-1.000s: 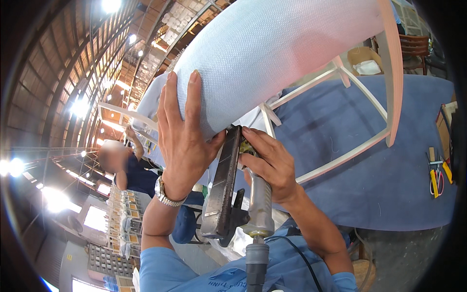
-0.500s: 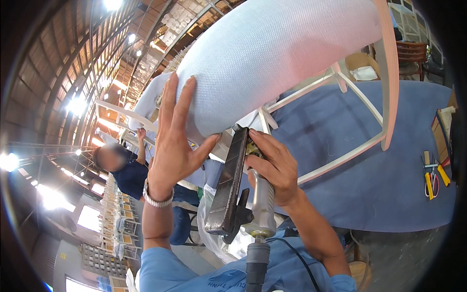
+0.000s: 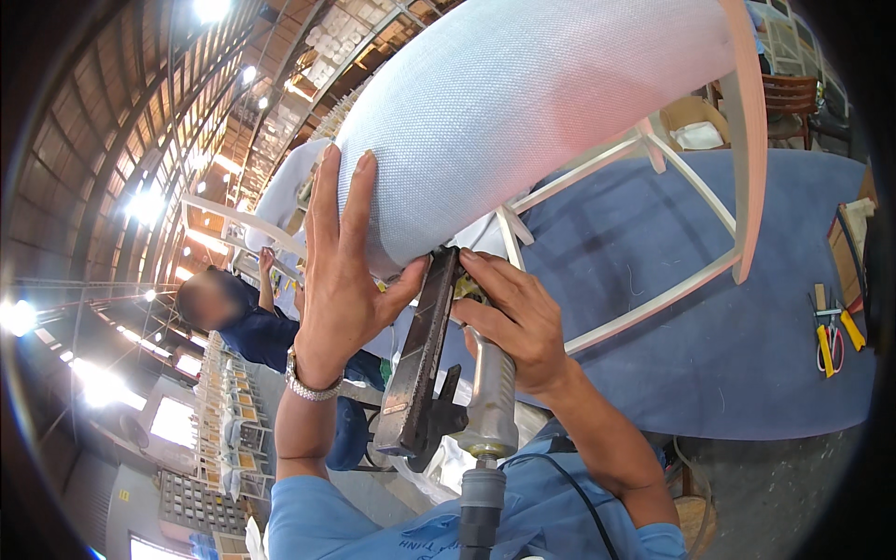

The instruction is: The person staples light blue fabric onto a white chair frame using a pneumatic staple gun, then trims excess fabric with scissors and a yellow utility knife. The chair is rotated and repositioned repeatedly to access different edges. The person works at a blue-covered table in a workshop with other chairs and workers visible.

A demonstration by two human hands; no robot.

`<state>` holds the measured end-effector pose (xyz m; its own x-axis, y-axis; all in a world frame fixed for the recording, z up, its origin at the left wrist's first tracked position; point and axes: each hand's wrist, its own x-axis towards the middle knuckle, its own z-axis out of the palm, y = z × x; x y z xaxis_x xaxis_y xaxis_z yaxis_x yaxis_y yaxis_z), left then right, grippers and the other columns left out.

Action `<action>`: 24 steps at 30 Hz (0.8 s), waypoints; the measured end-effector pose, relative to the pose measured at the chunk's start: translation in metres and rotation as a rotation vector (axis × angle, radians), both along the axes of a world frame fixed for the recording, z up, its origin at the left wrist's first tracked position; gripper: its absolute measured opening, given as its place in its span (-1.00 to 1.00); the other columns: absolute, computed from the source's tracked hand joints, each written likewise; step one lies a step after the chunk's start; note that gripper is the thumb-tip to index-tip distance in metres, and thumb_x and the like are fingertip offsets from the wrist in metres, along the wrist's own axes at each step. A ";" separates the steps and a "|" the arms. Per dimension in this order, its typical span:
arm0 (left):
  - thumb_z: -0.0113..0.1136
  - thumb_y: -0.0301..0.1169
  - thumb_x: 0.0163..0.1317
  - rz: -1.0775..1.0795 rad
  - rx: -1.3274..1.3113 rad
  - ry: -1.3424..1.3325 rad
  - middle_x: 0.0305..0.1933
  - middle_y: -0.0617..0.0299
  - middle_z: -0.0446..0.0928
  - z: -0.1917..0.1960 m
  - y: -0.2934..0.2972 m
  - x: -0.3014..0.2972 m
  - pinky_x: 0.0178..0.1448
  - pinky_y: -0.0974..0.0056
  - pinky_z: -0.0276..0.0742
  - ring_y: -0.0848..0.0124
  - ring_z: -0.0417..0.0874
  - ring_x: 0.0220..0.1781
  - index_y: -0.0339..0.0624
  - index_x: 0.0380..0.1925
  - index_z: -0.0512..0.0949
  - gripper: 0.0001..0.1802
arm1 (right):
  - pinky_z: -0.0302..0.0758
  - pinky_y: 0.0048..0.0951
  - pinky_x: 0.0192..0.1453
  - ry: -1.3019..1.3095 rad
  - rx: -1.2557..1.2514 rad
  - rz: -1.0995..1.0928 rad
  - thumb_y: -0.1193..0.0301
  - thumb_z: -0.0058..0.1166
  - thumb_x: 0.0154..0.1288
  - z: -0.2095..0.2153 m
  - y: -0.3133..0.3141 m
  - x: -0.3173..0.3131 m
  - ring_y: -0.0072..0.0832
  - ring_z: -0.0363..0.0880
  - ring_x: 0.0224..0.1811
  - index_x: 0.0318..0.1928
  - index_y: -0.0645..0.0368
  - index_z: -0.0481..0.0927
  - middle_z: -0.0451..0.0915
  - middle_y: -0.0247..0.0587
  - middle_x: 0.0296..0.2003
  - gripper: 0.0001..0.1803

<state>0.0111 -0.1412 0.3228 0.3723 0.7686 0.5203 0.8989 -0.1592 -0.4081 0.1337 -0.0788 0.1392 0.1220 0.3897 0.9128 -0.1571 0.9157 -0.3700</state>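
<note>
A chair with a pale blue woven fabric seat point(image 3: 532, 103) and a white wooden frame point(image 3: 747, 168) lies tipped over a blue-covered workbench point(image 3: 747, 355). My left hand point(image 3: 345, 271) presses flat against the fabric at its lower edge, fingers spread upward, a metal watch on the wrist. My right hand point(image 3: 518, 322) grips the silver handle of a pneumatic staple gun point(image 3: 439, 373). Its dark magazine points up at the seat's edge, right beside my left thumb. An air hose fitting point(image 3: 483, 504) hangs from the handle's base.
Yellow-handled hand tools point(image 3: 831, 336) lie at the bench's right edge. A person in a dark blue shirt point(image 3: 252, 327) works on another white frame at the left. A brown wooden chair point(image 3: 793, 98) stands far right. Shelving and bright ceiling lights fill the hall.
My left hand has slid upward along the fabric with its fingers stretched further. The stapler stays against the seat's edge in my right hand.
</note>
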 end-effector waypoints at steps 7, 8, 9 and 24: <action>0.54 -0.47 -0.09 0.013 0.024 0.012 0.65 -0.27 0.01 -0.001 0.000 -0.005 0.57 -0.17 0.29 -0.24 0.18 0.62 -0.08 0.63 0.03 0.25 | 0.56 -0.29 0.01 -0.020 0.008 0.010 0.30 0.28 0.13 0.001 0.000 0.001 -0.12 0.68 0.17 -0.12 0.02 0.74 0.64 -0.03 0.24 -0.73; 0.54 -0.47 -0.09 0.018 0.031 0.015 0.65 -0.27 0.02 -0.003 0.000 -0.004 0.57 -0.17 0.30 -0.24 0.18 0.62 -0.08 0.63 0.02 0.26 | 0.56 -0.29 0.01 -0.019 0.008 0.011 0.30 0.28 0.13 -0.001 0.000 -0.001 -0.12 0.68 0.17 -0.12 0.02 0.74 0.64 -0.03 0.24 -0.72; 0.54 -0.47 -0.09 0.025 0.038 0.018 0.65 -0.27 0.02 -0.004 0.000 -0.003 0.57 -0.17 0.30 -0.24 0.18 0.62 -0.08 0.63 0.02 0.26 | 0.57 -0.29 0.02 -0.019 0.007 0.012 0.30 0.28 0.13 -0.003 0.000 -0.002 -0.12 0.68 0.17 -0.12 0.02 0.74 0.64 -0.03 0.24 -0.72; 0.40 -0.20 0.27 -0.087 -0.112 -0.102 0.68 -0.33 -0.10 0.006 -0.013 -0.015 0.61 -0.16 0.11 -0.27 0.11 0.65 -0.14 0.63 0.06 0.02 | 0.58 -0.24 0.02 0.050 0.003 0.045 0.30 0.32 0.08 0.005 0.001 -0.008 -0.04 0.67 0.18 -0.12 0.04 0.72 0.65 0.04 0.22 -0.69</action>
<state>-0.0040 -0.1538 0.3290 0.3899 0.7909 0.4718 0.9155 -0.2778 -0.2909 0.1253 -0.0782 0.1442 0.1503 0.3932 0.9071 -0.2162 0.9084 -0.3579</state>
